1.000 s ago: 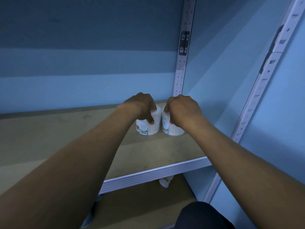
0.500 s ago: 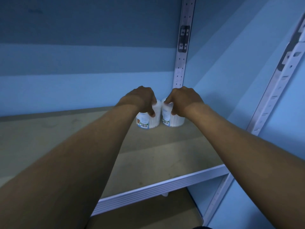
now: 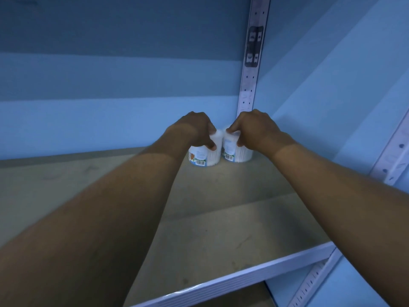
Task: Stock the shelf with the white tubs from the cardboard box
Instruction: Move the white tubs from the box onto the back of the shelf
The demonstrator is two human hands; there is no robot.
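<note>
Two tubs upright at shelf point(image 3: 199, 218) rear corner: left hand point(image 3: 194, 131) grips left tub point(image 3: 204, 157), right hand point(image 3: 254, 130) right tub point(image 3: 238, 152).

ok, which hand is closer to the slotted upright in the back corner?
Right. The right hand grips a tub right at the foot of the upright. The left hand grips the other tub, one tub further left.
</note>
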